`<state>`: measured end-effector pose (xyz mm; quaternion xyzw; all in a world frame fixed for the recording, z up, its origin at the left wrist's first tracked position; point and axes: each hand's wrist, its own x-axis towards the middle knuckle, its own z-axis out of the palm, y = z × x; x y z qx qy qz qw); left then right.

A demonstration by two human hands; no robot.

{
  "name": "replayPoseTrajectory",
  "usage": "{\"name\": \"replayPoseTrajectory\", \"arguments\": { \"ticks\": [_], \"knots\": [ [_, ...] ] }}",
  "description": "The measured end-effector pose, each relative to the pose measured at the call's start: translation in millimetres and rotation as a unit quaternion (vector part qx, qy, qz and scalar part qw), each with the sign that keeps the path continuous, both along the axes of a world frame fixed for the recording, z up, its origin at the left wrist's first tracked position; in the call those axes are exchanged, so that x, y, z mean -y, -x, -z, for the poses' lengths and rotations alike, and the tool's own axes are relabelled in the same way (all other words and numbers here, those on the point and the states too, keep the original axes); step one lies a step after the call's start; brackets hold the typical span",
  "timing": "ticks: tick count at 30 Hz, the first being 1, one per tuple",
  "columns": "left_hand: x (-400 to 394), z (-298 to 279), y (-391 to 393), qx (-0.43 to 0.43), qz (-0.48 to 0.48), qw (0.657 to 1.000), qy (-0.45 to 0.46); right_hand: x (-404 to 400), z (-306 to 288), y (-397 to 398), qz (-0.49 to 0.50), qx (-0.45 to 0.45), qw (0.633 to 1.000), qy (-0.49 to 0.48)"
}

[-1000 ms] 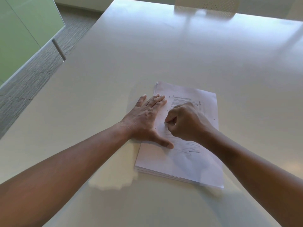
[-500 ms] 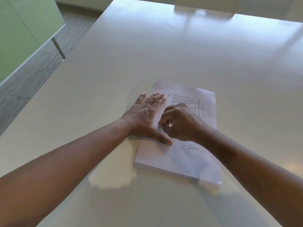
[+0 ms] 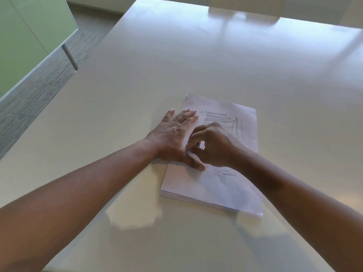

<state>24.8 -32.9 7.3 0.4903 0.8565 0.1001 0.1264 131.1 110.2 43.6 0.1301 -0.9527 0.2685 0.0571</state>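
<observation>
A stack of white paper sheets point(image 3: 220, 189) lies on the pale table point(image 3: 196, 65), its top sheet marked with printed lines and pencil scribbles. My left hand point(image 3: 174, 136) lies flat with straight fingers across the stack's left edge, thumb pressing on the top sheet. My right hand point(image 3: 212, 146) hovers over the middle of the stack with curled fingers, pinching the left edge of the top sheet beside my left thumb.
The table's left edge runs diagonally past a grey carpeted floor point(image 3: 45, 79) and a green glass partition point(image 3: 23, 36) with a metal post. A white perforated chair back point(image 3: 247, 6) stands at the far side of the table.
My right hand has slid left toward my left thumb and its fingers now pinch the top sheet's edge. The left hand has stayed flat on the stack.
</observation>
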Motion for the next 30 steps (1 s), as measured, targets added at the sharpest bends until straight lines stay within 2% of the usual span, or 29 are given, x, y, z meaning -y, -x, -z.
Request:
{"name": "replayPoseTrajectory", "arguments": {
  "ticks": [4, 9, 15, 21, 26, 30],
  "knots": [
    [1, -1, 0, 0.001, -0.001, 1.000, 0.005, -11, -4, -1, 0.006, 0.023, 1.000, -0.017],
    [1, -1, -1, -0.007, 0.004, 1.000, 0.007, -10, 5, 7, 0.050, -0.039, 0.998, -0.009],
    [0, -1, -2, 0.000, -0.002, 1.000, 0.003, -15, -4, -5, -0.044, 0.026, 0.999, 0.001],
    [1, -4, -2, -0.002, 0.003, 1.000, 0.006, -18, 4, 8, 0.018, -0.013, 1.000, 0.007],
    [1, -2, -1, -0.008, 0.003, 1.000, 0.007, -33, 9, 11, 0.069, 0.010, 0.997, 0.035],
    [0, -1, 0, -0.013, 0.005, 1.000, 0.011, -38, 10, 12, 0.066, 0.025, 0.997, 0.027]
  ]
}}
